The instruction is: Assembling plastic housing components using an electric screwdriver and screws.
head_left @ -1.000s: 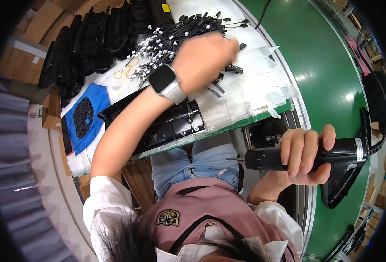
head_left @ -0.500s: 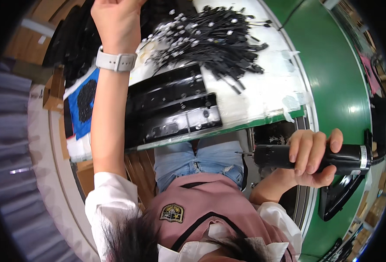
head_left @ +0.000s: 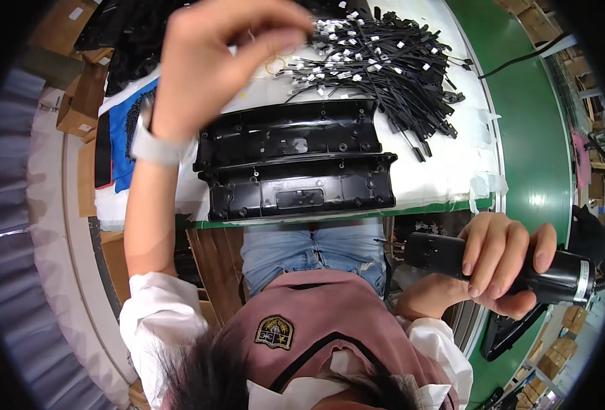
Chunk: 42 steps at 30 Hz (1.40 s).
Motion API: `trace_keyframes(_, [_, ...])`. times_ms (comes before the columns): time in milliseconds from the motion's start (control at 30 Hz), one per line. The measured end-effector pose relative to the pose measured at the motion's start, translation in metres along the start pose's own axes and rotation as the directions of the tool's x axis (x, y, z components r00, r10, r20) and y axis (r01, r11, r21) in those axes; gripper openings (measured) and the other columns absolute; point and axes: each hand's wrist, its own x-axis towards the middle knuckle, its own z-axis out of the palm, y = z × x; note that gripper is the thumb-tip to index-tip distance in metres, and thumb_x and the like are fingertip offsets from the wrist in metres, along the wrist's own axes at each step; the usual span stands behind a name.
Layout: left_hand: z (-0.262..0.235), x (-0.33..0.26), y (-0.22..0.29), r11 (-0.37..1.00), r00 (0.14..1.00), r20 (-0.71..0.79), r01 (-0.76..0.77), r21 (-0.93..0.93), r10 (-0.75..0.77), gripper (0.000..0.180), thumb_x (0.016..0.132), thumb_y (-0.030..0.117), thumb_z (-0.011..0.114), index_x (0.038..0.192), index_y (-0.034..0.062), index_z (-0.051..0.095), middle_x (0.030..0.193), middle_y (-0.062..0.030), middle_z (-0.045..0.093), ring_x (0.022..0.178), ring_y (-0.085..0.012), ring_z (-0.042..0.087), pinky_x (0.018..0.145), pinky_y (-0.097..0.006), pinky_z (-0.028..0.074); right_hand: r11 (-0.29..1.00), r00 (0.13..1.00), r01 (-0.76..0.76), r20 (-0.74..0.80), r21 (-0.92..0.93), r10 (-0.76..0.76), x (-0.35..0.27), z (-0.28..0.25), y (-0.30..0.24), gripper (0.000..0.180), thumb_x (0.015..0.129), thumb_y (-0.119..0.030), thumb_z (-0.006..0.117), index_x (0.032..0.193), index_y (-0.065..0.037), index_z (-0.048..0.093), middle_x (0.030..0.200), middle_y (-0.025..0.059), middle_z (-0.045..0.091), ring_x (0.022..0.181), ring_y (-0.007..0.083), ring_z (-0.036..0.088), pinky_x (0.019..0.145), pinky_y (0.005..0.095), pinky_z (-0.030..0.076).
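Observation:
My right hand (head_left: 504,263) is wrapped around a black electric screwdriver (head_left: 434,254), its bit pointing left, beyond the table's front edge. My left hand (head_left: 224,65), blurred by motion, is stretched over the table with fingers extended and the thumb apart from the palm. Its fingertips are close to a heap of black cables (head_left: 412,75) with white connectors; nothing shows in its grasp. Two long black plastic housings lie side by side near the front edge, a rear housing (head_left: 261,133) and a front housing (head_left: 248,188), hollow sides up.
Small black parts (head_left: 133,126) lie on a blue cloth (head_left: 122,174) at the left. Yellow rings (head_left: 273,66) are beside the cables. More black parts (head_left: 128,34) are piled at the far left. A green surface (head_left: 538,157) runs along the right, with another black housing (head_left: 501,335) on it.
My left hand has come back from the upper edge and now points right toward the cables. The view has shifted, and the screwdriver in my right hand is tilted slightly more.

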Motion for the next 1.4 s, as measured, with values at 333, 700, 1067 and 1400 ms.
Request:
trace_keyframes(333, [0.029, -0.082, -0.008, 0.805, 0.749, 0.421, 0.589, -0.068, -0.512, 0.008, 0.071, 0.006, 0.072, 0.074, 0.001, 0.068, 0.065, -0.0121, 0.065, 0.061, -0.0264, 0.064, 0.057, -0.034, 0.048, 0.986, 0.96, -0.08, 0.253, -0.148, 0.116, 0.067, 0.029, 0.057, 0.041, 0.079, -0.025, 0.079, 0.104, -0.011, 0.05, 0.064, -0.0032, 0.063, 0.045, 0.006, 0.058, 0.045, 0.0181, 0.045])
trace_keyframes(700, [0.036, -0.096, -0.003, 0.876, 0.825, 0.294, 0.455, 0.161, -0.482, 0.015, 0.068, 0.009, 0.071, 0.071, 0.006, 0.056, 0.067, -0.0081, 0.057, 0.067, -0.0313, 0.057, 0.058, -0.041, 0.043, 0.916, 0.825, -0.153, 0.462, -0.372, 0.326, 0.075, 0.036, 0.114, 0.041, 0.082, -0.028, 0.076, 0.108, -0.015, 0.047, 0.066, -0.0002, 0.061, 0.047, 0.0122, 0.057, 0.045, 0.0254, 0.047])
trace_keyframes(1067, [0.041, -0.103, -0.006, 0.911, 0.88, 0.235, 0.391, 0.132, -0.412, 0.017, 0.067, 0.009, 0.071, 0.069, 0.0084, 0.054, 0.065, -0.0069, 0.055, 0.066, -0.0307, 0.056, 0.057, -0.041, 0.042, 0.925, 0.872, -0.12, 0.407, -0.36, 0.272, 0.062, 0.034, 0.128, 0.039, 0.083, -0.025, 0.074, 0.107, -0.015, 0.045, 0.065, -0.0027, 0.058, 0.045, 0.01, 0.055, 0.043, 0.0241, 0.045])
trace_keyframes(1400, [0.043, -0.099, -0.007, 0.921, 0.897, 0.213, 0.362, 0.145, -0.386, 0.014, 0.068, 0.011, 0.068, 0.068, 0.0089, 0.055, 0.066, -0.0077, 0.056, 0.066, -0.0316, 0.057, 0.056, -0.043, 0.042, 0.877, 0.779, -0.22, 0.465, -0.427, 0.421, 0.084, 0.046, 0.138, 0.034, 0.077, -0.011, 0.073, 0.092, -0.013, 0.043, 0.06, -0.0009, 0.053, 0.041, 0.0136, 0.051, 0.042, 0.029, 0.044])
